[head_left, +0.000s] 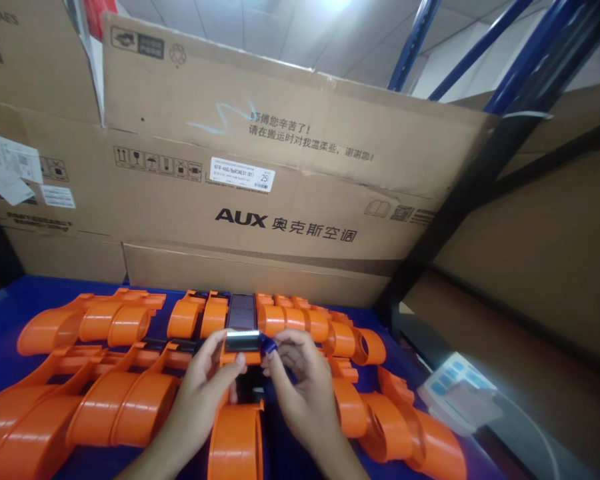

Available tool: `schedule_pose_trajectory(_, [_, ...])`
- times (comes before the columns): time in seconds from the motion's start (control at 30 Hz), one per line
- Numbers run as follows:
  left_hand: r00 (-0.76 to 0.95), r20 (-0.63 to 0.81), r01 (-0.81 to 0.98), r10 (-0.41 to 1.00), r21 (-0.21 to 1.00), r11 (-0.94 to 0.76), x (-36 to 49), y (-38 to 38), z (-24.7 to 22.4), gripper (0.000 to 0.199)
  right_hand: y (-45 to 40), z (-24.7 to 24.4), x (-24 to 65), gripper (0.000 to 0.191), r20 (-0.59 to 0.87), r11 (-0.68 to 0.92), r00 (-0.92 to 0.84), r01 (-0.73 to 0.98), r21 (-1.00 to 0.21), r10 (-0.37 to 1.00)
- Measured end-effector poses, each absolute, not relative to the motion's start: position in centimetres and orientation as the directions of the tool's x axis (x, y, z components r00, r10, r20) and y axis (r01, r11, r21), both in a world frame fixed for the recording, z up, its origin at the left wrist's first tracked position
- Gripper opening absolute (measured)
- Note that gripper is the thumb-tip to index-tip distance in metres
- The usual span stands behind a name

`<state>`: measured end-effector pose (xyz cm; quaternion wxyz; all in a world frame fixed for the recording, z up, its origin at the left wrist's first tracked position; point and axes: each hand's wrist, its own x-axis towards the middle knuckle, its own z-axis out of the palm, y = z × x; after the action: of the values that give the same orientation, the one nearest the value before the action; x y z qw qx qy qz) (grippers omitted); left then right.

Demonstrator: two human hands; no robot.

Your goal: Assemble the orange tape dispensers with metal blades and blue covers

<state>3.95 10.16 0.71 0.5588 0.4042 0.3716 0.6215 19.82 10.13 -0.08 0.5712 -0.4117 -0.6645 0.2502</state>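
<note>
Orange plastic tape dispenser in a two-hand hold

Clock centre: the dispenser's upper end; 12 o'clock points away from the person.

Left hand: grasping the orange upper end from 8 o'clock, thumb on the near face. Right hand: at 4 o'clock, pinching a small dark blue piece between thumb and fingers. This piece sits at the right end of a silver serrated blade, which lies along the top edge of the held end. At 6 o'clock is a rounded orange plastic body; its link to the held end is partly hidden.

Just beyond, at 12 o'clock, a dark rectangular slab lies on the blue surface. Further orange plastic dispensers stand in rows from 7 to 11 o'clock and from 1 to 5 o'clock. Brown cardboard boxes, one printed "AUX", stand behind at 12 o'clock. A blue-and-white item lies at 3 to 4 o'clock, beyond the rows.
</note>
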Motion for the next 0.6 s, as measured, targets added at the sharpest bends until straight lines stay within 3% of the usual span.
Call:
schedule_pose_trajectory(0.1, [-0.049, 0.087, -0.393, 0.995, 0.914, -0.099, 3.8, 10.2, 0.6, 0.058, 10.2, 0.0, 20.0, 0.011, 0.557, 0.531, -0.006, 0.311, -0.788, 0.831])
schedule_pose_trajectory(0.27, [-0.009, 0.071, -0.379, 0.997, 0.923, -0.069, 3.3, 10.2, -0.7, 0.048, 9.8, 0.3, 20.5, 0.017, 0.617, 0.568, -0.072, 0.487, -0.664, 0.784])
schedule_pose_trajectory(0.43, [0.056, 0.088, -0.321, 0.995, 0.945, -0.066, 2.9, 10.4, -1.6, 0.035, 10.0, -0.1, 20.7, 0.011, 0.615, 0.609, -0.178, 0.503, -0.614, 0.768])
schedule_pose_trajectory(0.6, [0.051, 0.088, -0.314, 0.995, 0.947, -0.067, 3.0, 10.2, -1.5, 0.036, 10.2, -0.1, 20.9, 0.013, 0.603, 0.634, -0.247, 0.496, -0.593, 0.758])
